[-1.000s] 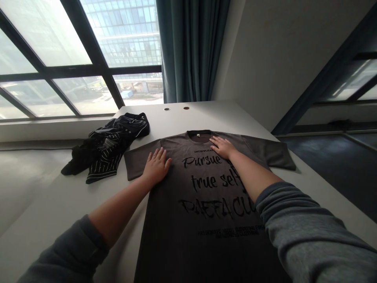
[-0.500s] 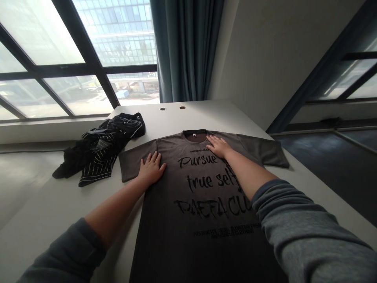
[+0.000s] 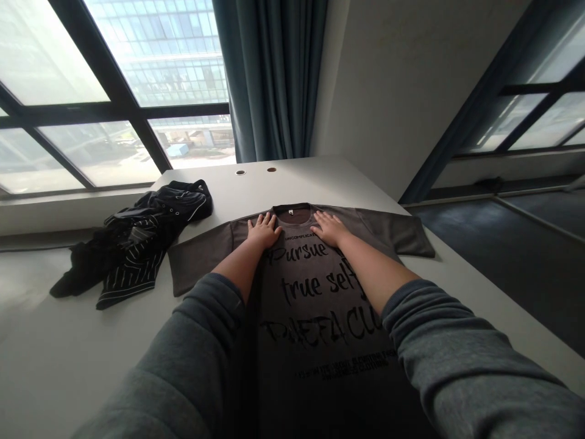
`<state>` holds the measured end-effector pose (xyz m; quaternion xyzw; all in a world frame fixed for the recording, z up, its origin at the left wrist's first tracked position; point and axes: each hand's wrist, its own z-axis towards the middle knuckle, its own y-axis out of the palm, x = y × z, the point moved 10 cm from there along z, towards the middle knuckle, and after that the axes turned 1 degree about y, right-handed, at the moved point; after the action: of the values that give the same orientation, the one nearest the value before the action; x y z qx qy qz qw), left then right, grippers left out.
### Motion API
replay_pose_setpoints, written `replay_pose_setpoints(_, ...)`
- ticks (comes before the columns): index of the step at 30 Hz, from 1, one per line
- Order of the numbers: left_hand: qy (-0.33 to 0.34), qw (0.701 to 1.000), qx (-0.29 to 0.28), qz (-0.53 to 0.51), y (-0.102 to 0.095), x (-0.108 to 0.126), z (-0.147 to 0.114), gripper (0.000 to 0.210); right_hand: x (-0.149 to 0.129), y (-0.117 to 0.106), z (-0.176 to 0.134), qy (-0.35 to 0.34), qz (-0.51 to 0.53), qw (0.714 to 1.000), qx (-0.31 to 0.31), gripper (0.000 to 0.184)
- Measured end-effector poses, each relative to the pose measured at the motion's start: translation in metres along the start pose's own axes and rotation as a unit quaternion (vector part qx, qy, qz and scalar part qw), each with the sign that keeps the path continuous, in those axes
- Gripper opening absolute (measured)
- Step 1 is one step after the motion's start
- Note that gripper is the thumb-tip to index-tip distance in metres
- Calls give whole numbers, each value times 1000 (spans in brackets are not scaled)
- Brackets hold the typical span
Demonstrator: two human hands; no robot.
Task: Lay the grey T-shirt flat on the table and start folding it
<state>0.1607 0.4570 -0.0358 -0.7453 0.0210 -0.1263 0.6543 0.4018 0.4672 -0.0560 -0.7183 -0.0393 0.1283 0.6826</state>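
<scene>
A dark grey-brown T-shirt (image 3: 305, 311) with black lettering lies spread out, its collar away from me and its sleeves out to both sides. Flat on its upper chest, just left of the neckline, rests my left hand (image 3: 264, 232), fingers spread. On the other side of the neckline my right hand (image 3: 331, 228) also lies flat with its fingers apart. Both palms touch the cloth and neither grasps it. My forearms cover parts of the shirt's sides and some of the print.
A white table (image 3: 315, 178) carries the shirt; two round cable holes are near its far edge. A crumpled heap of black clothing with white stripes (image 3: 137, 235) lies to the left. Beyond stand a window and a blue-green curtain (image 3: 272, 79).
My left hand has moved right and farther up the shirt, from near the left sleeve seam to beside the collar. My right hand stays near the collar. The view has shifted slightly right.
</scene>
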Motion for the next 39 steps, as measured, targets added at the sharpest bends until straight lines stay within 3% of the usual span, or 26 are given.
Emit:
replay_pose_setpoints(4,-9,1000,14,-6,-1,-9,9,79,3,-2,3,6,11,1000,6,78)
replay_pose_setpoints(14,2,1000,12,10,-5,-38,7,78,28,-9,10,116,23,993,-24,75)
replay_pose_setpoints(20,-20,999,17,32,-7,-67,-15,77,31,-11,13,121,30,992,-22,77)
replay_pose_setpoints(25,-28,998,24,46,-12,-93,-43,76,33,-22,9,76,24,995,58,77)
replay_pose_setpoints(30,-54,997,49,26,-18,-110,-60,73,65,-20,3,106,23,993,37,74)
replay_pose_setpoints(39,-78,996,41,30,-16,-115,-59,77,103,-14,15,126,26,992,9,74)
